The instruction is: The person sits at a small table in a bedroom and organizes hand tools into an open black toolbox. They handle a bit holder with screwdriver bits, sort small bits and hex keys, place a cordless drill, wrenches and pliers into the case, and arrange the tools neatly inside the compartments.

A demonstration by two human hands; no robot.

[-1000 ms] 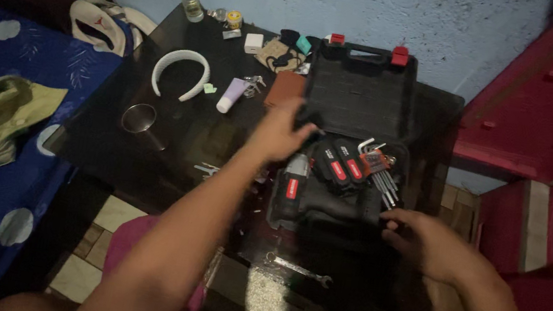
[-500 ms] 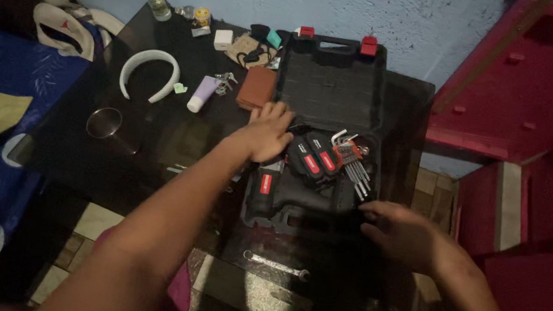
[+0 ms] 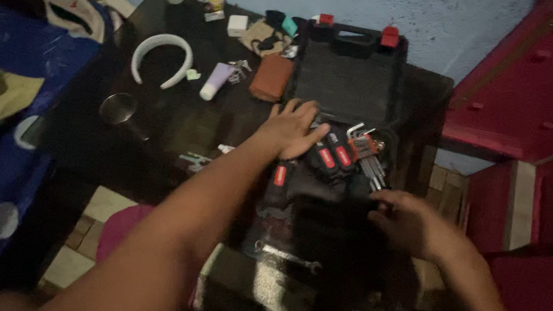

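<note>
In the head view, an open black tool case (image 3: pixel 348 78) is seen on a dark table (image 3: pixel 161 137), its lid laid back toward the blue wall with two red latches at the far edge. The left hand (image 3: pixel 291 132) is laid flat at the near-left corner of the lid, where it meets the tray; its fingers (image 3: pixel 305 112) are spread apart and extended, pressed on the case and closed on nothing. Just beside those fingertips, toward the right, two black battery packs with red labels (image 3: pixel 331 158) are seated in the tray, and beyond them a bundle of hex keys in a red holder (image 3: pixel 369 154) is fanned out. Below the palm, a black cordless drill with a red tag (image 3: pixel 287 183) is lodged in its moulded recess. The right hand (image 3: pixel 410 225) is rested on the tray's right edge, its fingers (image 3: pixel 384 202) curled loosely and slightly apart; whether anything is gripped cannot be told. Nearer than both hands, a combination wrench (image 3: pixel 286 255) is laid outside the case. Left of the left fingers, a brown wallet (image 3: pixel 270 77), a lilac tube (image 3: pixel 216 82), a white headband (image 3: pixel 163 56) and a metal cup (image 3: pixel 119 108) are spread over the table.
</note>
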